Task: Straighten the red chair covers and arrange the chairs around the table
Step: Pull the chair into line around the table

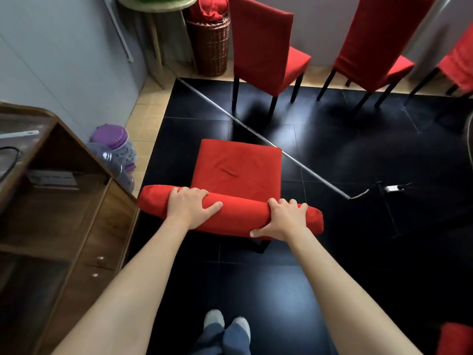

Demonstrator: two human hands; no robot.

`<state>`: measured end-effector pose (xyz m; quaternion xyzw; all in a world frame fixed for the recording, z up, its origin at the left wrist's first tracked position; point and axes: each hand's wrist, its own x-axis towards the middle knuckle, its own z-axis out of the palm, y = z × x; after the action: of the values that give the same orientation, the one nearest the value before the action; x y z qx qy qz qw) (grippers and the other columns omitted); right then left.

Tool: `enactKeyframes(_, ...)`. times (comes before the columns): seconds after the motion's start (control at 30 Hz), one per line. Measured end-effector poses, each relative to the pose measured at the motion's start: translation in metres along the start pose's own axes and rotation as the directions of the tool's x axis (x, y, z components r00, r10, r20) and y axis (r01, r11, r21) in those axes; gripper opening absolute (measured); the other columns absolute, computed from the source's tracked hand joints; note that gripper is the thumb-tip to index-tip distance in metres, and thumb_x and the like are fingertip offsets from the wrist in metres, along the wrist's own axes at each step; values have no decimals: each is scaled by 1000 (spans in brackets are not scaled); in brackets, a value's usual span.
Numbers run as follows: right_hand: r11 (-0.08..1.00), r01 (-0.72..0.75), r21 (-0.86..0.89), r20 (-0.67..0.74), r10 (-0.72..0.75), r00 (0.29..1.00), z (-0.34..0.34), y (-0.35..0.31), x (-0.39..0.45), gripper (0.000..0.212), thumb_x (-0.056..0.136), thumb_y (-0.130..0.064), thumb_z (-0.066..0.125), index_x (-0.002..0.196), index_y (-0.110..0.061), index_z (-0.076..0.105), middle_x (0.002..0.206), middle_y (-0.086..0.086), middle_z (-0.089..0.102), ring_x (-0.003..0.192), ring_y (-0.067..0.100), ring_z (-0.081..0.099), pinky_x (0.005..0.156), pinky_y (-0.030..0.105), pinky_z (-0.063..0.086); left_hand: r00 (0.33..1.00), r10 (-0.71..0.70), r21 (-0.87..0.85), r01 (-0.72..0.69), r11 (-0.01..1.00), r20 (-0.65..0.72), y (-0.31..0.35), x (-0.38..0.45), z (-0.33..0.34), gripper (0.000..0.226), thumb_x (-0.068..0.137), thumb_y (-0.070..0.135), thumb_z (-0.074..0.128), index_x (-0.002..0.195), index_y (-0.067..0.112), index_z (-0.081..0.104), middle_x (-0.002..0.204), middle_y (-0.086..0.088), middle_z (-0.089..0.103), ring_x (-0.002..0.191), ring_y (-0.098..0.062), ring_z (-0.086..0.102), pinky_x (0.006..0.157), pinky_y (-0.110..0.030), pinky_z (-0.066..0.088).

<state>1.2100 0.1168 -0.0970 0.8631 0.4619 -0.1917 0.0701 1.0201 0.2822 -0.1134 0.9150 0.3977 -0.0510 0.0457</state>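
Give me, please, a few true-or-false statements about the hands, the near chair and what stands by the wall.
1. Both hands grip the top of the near chair's backrest. True: left hand, right hand.
2. The near chair's seat has a blue cover. False: it is red.
3. A wicker basket stands by the wall. True.
4. The purple-lidded jar sits on the wooden cabinet. False: it stands on the floor beside it.

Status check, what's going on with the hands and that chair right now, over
Left hand and right hand both grip the top of the near chair's backrest. Wooden cabinet close on its left. Two chairs stand ahead.
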Motion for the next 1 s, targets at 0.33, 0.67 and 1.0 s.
enactKeyframes(0.33, 996, -88, 23, -27, 89, 996, 13, -15, -27, 93, 46, -89, 59, 114, -27, 47, 118, 1, 58, 113, 30, 48, 100, 54, 30, 997, 75, -7, -75, 997, -7, -11, -9, 2, 71, 80, 78, 26, 119, 31, 62, 116, 5, 66, 108, -20, 57, 98, -41, 35)
enactKeyframes(0.67, 954, -290, 79, -32, 293, 956, 40, -58, -71, 98, 41, -94, 50, 115, -29, 47, 116, -1, 57, 111, 28, 49, 98, 53, 30, 960, 278, 5, -278, 961, 27, -37, -15, 1, 65, 81, 77, 30, 118, 33, 61, 119, 6, 64, 111, -20, 55, 99, -41, 33)
enactKeyframes(1.0, 906, -399, 145, -44, 408, 912, 64, -99, -105, 100, 38, -96, 42, 112, -29, 48, 114, 0, 58, 108, 29, 49, 94, 53, 31, 915, 402, 42, -401, 915, -19, -59, -22, 4, 84, 69, 80, 9, 112, 33, 64, 114, 9, 66, 107, -18, 56, 96, -39, 32)
